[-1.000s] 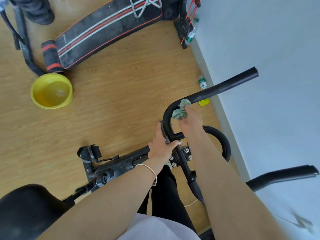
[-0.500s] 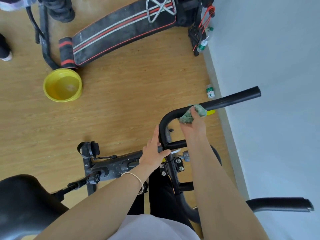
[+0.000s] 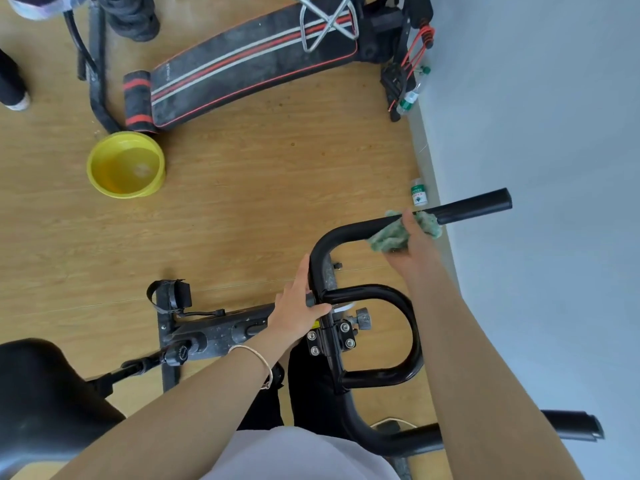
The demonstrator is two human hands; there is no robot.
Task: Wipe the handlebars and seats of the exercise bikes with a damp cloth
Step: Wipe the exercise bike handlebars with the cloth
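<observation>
Handlebar (image 3: 346, 232) is being wiped: right hand (image 3: 415, 247) grips cloth (image 3: 386, 240) round it, flat left hand (image 3: 298, 310) steadies; next, slide along the bar.

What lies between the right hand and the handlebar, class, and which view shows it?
The green cloth: the right hand grips it against the handlebar, so skin and bar do not visibly meet there. The head view shows this.
</observation>
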